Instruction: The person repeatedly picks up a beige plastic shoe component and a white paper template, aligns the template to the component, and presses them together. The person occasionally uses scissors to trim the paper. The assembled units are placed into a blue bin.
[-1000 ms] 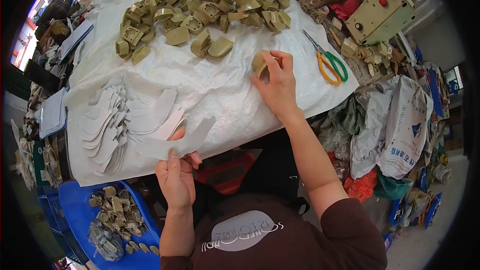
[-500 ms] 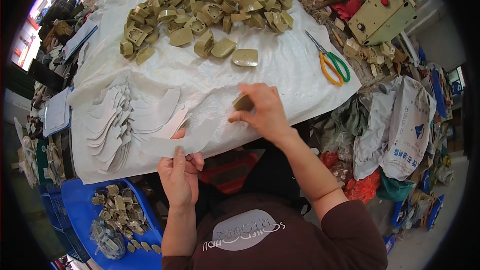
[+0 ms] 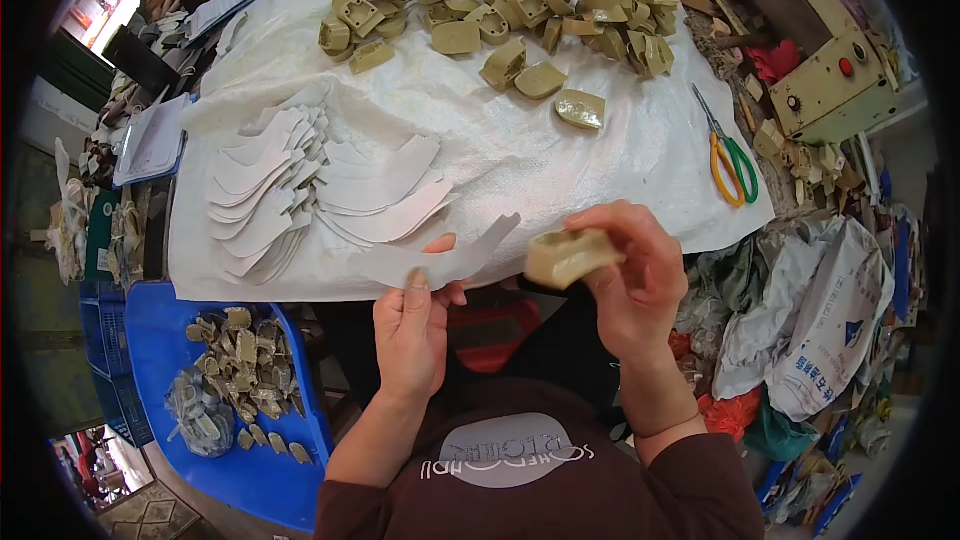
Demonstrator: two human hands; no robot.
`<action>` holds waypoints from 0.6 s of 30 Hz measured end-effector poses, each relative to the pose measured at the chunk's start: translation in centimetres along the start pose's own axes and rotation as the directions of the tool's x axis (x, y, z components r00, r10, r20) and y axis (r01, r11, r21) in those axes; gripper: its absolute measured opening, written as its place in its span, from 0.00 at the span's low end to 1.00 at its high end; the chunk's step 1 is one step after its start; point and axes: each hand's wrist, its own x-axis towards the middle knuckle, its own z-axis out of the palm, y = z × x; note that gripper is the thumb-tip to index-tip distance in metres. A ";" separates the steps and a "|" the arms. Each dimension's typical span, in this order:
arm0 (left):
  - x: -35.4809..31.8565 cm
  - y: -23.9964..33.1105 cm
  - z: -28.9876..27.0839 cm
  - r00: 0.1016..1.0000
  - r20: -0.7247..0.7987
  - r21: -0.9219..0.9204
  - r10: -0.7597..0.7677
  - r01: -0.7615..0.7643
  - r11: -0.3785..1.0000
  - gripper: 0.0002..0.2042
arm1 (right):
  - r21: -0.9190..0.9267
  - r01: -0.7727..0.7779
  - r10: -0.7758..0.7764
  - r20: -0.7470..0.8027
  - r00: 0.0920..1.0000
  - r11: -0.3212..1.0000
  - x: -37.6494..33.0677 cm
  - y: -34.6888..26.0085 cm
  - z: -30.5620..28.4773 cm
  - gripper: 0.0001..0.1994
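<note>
Your left hand (image 3: 412, 338) pinches a thin, curved white strip (image 3: 468, 262), thumb on top, fingers beneath, its free end extending right beyond them. Your right hand (image 3: 645, 285) grips a glossy olive-tan block (image 3: 566, 258) at its right end between thumb and fingers, near the strip's tip.

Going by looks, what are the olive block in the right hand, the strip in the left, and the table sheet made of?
Olive block: probably hard moulded plastic, glossy, with pale highlights on its side.
White strip: thin and matte, perhaps card or synthetic lining; the look leaves it open.
Table sheet: likely woven plastic, faintly shiny, with creases and fine texture.
</note>
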 end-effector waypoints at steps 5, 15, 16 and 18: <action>-0.5 0.8 1.3 0.996 0.080 -0.044 -0.024 0.028 0.999 0.19 | 0.187 -0.001 -0.013 0.074 0.997 0.982 -1.3 -0.9 2.7 0.20; -1.2 1.3 1.0 0.980 0.181 -0.062 -0.082 0.094 0.994 0.20 | 0.186 0.246 -0.239 -0.060 0.969 0.951 -2.5 1.1 5.1 0.20; -1.2 1.2 1.0 0.979 0.189 -0.063 -0.079 0.093 0.994 0.20 | 0.182 0.258 -0.251 -0.064 0.966 0.949 -2.6 1.3 5.1 0.20; -1.3 1.2 1.1 0.978 0.196 -0.059 -0.070 0.083 0.995 0.20 | 0.164 0.263 -0.256 -0.066 0.965 0.951 -2.6 1.1 5.1 0.21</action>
